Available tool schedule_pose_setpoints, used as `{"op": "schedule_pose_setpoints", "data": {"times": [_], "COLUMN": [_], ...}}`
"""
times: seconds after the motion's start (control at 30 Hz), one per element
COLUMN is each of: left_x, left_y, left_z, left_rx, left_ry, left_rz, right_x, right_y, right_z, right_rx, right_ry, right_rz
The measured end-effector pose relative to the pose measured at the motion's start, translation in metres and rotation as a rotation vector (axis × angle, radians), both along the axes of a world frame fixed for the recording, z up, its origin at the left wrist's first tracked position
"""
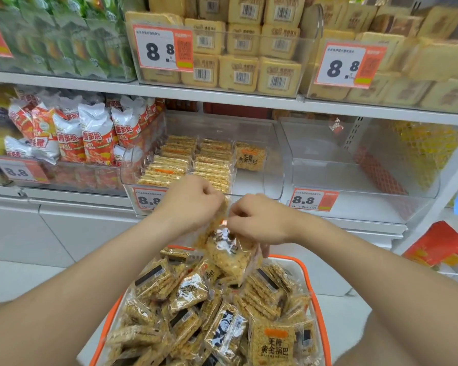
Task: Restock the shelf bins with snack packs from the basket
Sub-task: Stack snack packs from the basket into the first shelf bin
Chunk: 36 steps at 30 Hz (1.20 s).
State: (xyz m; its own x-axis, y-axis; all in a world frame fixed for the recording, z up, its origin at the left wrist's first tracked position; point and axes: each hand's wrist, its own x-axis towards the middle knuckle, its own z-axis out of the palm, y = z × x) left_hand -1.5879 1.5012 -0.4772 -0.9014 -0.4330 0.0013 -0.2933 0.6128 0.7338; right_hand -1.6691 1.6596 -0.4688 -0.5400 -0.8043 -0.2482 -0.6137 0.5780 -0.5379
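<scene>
An orange-rimmed basket [311, 281] sits low in front of me, heaped with clear packs of golden rice-crisp snacks [191, 289]. Above it, both hands hold snack packs [229, 253] that hang from their top edges. My left hand [189, 204] grips the upper left edge; my right hand [259, 220] pinches the top right. Just behind the hands stands a clear shelf bin [259, 133] with two rows of the same packs [193, 162] standing on edge at its left, one pack [250, 156] upright at the back.
To the right is a clear bin [354, 159] with nothing inside. Left of the middle bin are red-and-white snack bags [90, 133]. The upper shelf [222, 96] carries bins of yellow packs [238, 48]. Orange price tags [313, 199] line the bin fronts.
</scene>
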Motion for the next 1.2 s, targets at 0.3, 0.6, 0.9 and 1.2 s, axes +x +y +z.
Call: {"op": "schedule_pose_setpoints", "data": {"times": [0.3,0.6,0.9,1.2], "left_x": [-0.03,-0.082,-0.091,-0.094], "left_y": [-0.032,-0.052,-0.062,-0.061], "left_z": [0.023,-0.018,-0.019,-0.025], "left_rx": [-0.303,-0.658,-0.642,-0.66], "left_ry": [0.346,-0.103,-0.328,-0.342], "left_rz": [0.062,-0.261,-0.43,-0.42], "right_x": [-0.032,-0.096,-0.145,-0.172], "right_y": [-0.019,-0.046,-0.088,-0.113], "right_z": [0.018,-0.002,0.003,-0.009], "right_rx": [-0.563,-0.058,0.286,0.311], "right_ry": [0.279,1.086,0.953,0.849], "right_rz": [-0.576,-0.43,-0.318,-0.284]}}
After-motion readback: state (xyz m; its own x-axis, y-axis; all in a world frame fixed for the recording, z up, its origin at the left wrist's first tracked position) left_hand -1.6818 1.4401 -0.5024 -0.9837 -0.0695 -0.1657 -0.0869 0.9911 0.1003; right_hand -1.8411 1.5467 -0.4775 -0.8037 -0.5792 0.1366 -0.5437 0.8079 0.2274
